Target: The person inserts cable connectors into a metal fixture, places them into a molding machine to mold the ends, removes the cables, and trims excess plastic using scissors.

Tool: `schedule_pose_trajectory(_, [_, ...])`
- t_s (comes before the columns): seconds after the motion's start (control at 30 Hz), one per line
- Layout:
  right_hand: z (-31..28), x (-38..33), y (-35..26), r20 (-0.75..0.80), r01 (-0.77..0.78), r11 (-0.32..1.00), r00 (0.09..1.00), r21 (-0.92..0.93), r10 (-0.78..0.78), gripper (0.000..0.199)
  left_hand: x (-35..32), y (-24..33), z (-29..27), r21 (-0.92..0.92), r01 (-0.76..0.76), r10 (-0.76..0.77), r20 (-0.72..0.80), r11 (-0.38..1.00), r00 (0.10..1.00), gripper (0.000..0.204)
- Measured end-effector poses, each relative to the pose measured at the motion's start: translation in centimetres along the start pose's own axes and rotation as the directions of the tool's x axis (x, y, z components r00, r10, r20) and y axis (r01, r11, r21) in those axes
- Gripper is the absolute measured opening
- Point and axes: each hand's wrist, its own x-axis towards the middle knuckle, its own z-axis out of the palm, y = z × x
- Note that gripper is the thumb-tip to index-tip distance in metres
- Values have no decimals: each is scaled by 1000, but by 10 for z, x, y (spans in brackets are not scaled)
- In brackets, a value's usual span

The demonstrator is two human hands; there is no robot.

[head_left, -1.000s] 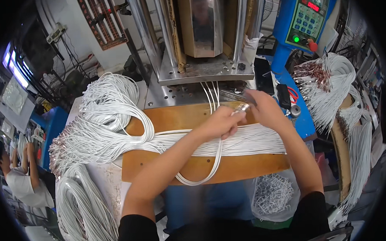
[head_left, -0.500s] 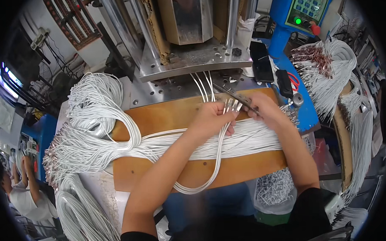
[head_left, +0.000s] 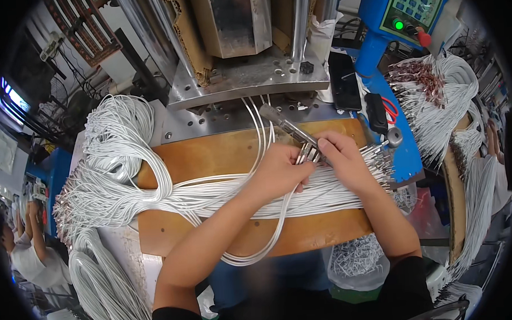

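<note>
My left hand [head_left: 280,169] is closed around several white cables near their metal-tipped ends [head_left: 308,153]. From there some cables hang in a loop [head_left: 273,242] past the board's near edge, and others run back under the press. My right hand [head_left: 344,159] grips a slim metal bar-like tool [head_left: 291,129], which slants away to the far left, its end pointing toward the press. The held cable ends touch or nearly touch this tool; my fingers hide the exact contact. Beneath both hands a thick bundle of white cables [head_left: 325,196] lies across a brown board [head_left: 205,156].
The steel press [head_left: 248,84] stands at the back, with a blue control box [head_left: 411,8] to its right. A phone [head_left: 343,81] and a round metal knob [head_left: 394,136] lie right. Coiled cables [head_left: 119,128] are piled left. A bag of white scraps [head_left: 358,263] hangs below.
The metal tool has swung so its far end lies farther left, across the cables leading to the press. Both hands still meet at the cable ends; the whole view has shifted slightly.
</note>
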Motion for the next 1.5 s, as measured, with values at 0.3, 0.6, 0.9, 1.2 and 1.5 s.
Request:
schedule_pose_trajectory(0.3, [-10, -2, 8, -42, -34, 999, 999, -3, 33, 25, -8, 1, -1, -121, 2, -5, -21, 993, 1000, 24])
schedule_pose_trajectory(0.6, [6, -5, -1, -5, 217, 940, 974, -263, -226, 19, -5, -14, -8, -141, -37, 36, -6, 989, 999, 24])
schedule_pose_trajectory(0.9, [-7, -5, -4, -87, -104, 994, 991, -31, 101, 18, -17, -7, -9, -178, -197, 173, -142, 964, 975, 20])
schedule_pose_trajectory(1.2, [-4, -5, -9, -124, -119, 992, 986, -29, 114, 13, -16, -8, -9, -33, -286, 272, -220, 958, 937, 23])
schedule_pose_trajectory(1.5, [-5, -7, -7, 9, 246, 888, 965, -389, -264, 19, -10, -18, -10, -213, -74, 76, -2, 974, 997, 20])
